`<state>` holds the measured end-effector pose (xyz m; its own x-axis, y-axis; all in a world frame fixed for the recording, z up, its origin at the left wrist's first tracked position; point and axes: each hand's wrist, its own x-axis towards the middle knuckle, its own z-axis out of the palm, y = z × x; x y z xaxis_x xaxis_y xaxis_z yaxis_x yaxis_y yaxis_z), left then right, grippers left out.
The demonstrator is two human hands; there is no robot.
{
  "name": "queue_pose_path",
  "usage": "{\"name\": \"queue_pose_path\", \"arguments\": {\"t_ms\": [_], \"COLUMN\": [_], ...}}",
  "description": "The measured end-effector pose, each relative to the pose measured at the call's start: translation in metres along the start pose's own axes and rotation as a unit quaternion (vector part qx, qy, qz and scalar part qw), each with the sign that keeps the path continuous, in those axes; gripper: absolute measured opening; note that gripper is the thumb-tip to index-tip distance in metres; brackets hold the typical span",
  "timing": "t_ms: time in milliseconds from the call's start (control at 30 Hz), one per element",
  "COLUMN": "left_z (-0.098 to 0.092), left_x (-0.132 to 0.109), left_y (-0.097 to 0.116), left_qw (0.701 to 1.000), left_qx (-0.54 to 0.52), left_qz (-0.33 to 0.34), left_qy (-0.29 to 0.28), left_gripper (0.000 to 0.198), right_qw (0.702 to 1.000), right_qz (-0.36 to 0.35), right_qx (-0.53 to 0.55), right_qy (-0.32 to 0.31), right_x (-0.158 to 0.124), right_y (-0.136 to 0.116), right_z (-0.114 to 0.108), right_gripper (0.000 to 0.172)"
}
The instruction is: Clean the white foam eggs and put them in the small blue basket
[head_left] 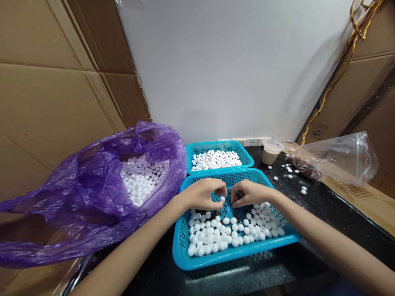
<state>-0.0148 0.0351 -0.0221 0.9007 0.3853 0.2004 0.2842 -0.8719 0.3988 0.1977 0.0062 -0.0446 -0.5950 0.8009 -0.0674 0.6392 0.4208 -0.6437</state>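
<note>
Left hand pinches a single white ball between thumb and fingertips above the front blue basket; right hand, fingers curled, faces it, its grasp unclear. White balls lie in the front basket, in the rear blue basket and in the purple bag at left. At right, the black worktop bears a lidded cup, loose white balls and a clear bag with brown contents.

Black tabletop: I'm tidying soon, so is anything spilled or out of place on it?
Yes: several white balls lie loose right of the blue baskets, near the cup. They look odd there because most others sit in the baskets or purple bag.
</note>
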Motion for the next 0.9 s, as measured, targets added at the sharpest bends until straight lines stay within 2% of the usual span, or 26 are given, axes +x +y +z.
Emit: {"name": "queue_pose_path", "arguments": {"t_ms": [233, 367, 467, 567, 667, 767, 900], "left_z": [0.000, -0.002, -0.004, -0.005, -0.004, -0.003, -0.004], "left_x": [0.000, 0.001, 0.002, 0.002, 0.004, 0.005, 0.006], "left_y": [0.001, 0.003, 0.004, 0.003, -0.001, -0.003, -0.004], "left_qw": [1.000, 0.999, 0.997, 0.991, 0.982, 0.976, 0.973], "left_qx": [0.019, 0.026, 0.028, 0.025, 0.026, 0.027, 0.018], "left_qz": [0.001, 0.007, 0.002, 0.006, 0.016, 0.034, 0.057], "left_qy": [0.000, 0.044, 0.078, 0.134, 0.188, 0.212, 0.224], "left_gripper": [0.010, 0.010, 0.008, 0.008, 0.008, 0.010, 0.012], "right_qw": [1.000, 0.997, 0.985, 0.947, 0.888, 0.840, 0.824], "right_qz": [-0.014, -0.016, -0.002, 0.022, 0.027, 0.029, 0.005], "right_qx": [0.005, 0.070, 0.161, 0.300, 0.436, 0.527, 0.561], "right_qy": [-0.005, 0.038, 0.067, 0.112, 0.145, 0.124, 0.084], "right_x": [-0.001, 0.001, 0.003, 0.004, 0.003, 0.002, 0.003], "right_y": [0.002, 0.001, 0.001, 0.001, -0.001, -0.004, -0.006], "right_z": [0.000, -0.001, -0.002, -0.005, -0.010, -0.013, -0.013], "right_gripper": [0.010, 0.015, 0.022, 0.028, 0.025, 0.021, 0.016]}}
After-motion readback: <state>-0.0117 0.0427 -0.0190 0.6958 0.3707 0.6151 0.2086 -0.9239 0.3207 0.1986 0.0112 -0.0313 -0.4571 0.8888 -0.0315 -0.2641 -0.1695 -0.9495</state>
